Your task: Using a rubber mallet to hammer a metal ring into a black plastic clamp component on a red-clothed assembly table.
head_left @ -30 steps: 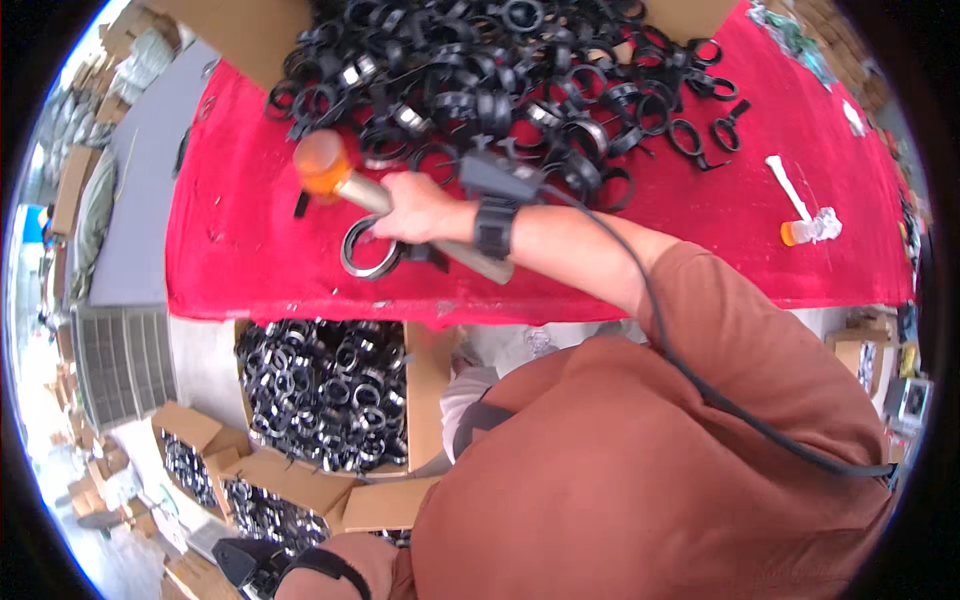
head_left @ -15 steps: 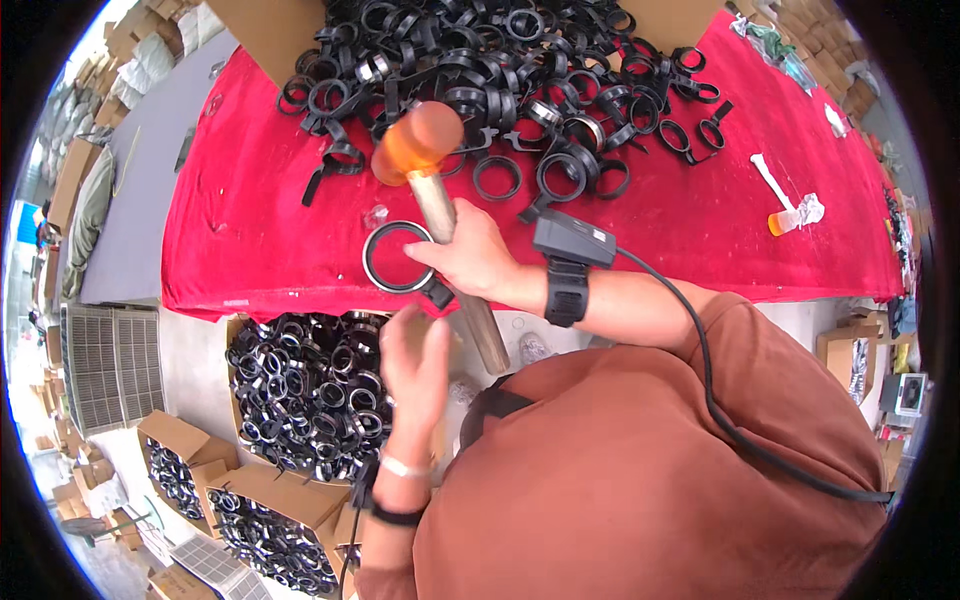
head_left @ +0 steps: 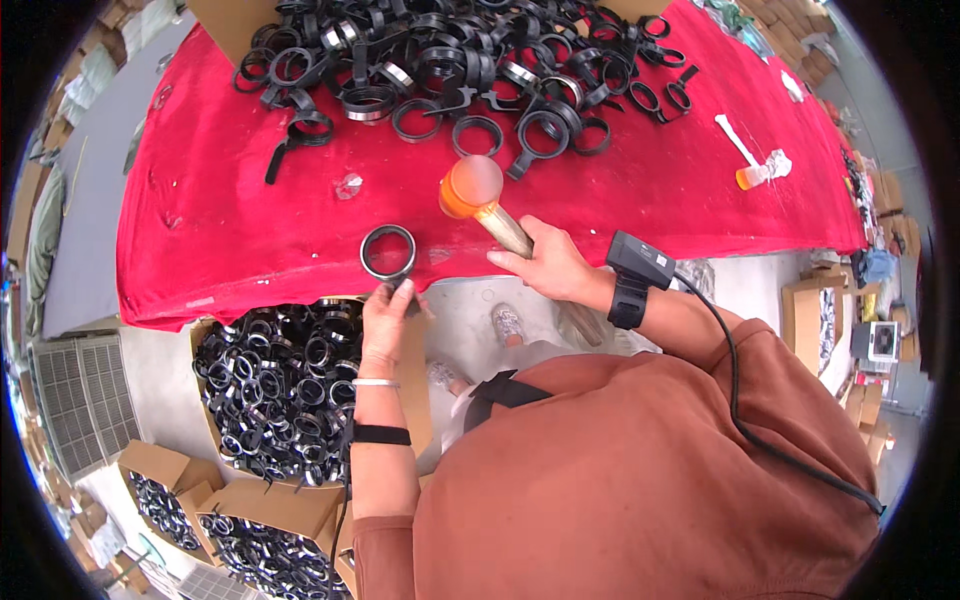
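Observation:
My right hand (head_left: pixel 551 262) is closed round the wooden handle of a mallet (head_left: pixel 471 187) with an orange head, held over the near part of the red-covered table. At the table's front edge, my left hand (head_left: pixel 384 322) grips the short stem of a black ring clamp (head_left: pixel 387 250) with a silvery inner rim. The ring itself lies against the red cloth, and the mallet head is apart from it, up and to the right. Beyond both hands, a heap of similar black rings (head_left: pixel 450 60) covers the far side of the table.
Below the table edge at left, a large carton (head_left: pixel 410 400) holds many black rings, with smaller filled cartons (head_left: pixel 265 490) nearer me. A second mallet (head_left: pixel 752 175) with a white handle lies at the table's right. A cable (head_left: pixel 760 440) runs from my right wrist device.
My left hand has moved up and taken hold of the ring's stem. The right hand with the mallet has shifted to the right, away from the ring. The whole view has shifted somewhat.

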The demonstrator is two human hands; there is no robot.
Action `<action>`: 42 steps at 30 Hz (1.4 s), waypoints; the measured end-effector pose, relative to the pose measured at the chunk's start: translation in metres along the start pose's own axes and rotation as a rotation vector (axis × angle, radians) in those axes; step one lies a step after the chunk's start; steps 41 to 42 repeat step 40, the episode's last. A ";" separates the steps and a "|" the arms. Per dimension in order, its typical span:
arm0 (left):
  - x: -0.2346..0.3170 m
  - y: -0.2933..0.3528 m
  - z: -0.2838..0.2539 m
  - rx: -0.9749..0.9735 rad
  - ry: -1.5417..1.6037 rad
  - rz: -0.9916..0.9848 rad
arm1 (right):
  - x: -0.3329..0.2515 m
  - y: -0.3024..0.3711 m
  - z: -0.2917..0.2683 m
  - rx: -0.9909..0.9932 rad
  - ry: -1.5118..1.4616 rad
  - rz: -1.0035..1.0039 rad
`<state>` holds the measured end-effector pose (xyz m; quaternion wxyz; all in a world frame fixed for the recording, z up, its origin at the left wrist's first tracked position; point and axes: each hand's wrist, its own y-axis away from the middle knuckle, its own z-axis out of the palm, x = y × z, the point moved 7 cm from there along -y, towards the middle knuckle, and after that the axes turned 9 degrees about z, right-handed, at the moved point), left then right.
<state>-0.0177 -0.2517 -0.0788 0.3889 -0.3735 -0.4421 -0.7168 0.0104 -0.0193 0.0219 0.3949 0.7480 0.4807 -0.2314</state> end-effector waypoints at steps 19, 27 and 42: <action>-0.018 -0.020 -0.001 0.262 -0.147 0.075 | -0.052 0.068 -0.022 0.077 -0.055 -0.443; -0.021 -0.020 -0.004 0.249 -0.256 0.011 | -0.015 0.059 0.013 -0.056 0.103 -0.421; -0.014 -0.016 0.002 0.297 -0.251 0.150 | -0.090 -0.012 0.050 -0.137 0.300 -0.449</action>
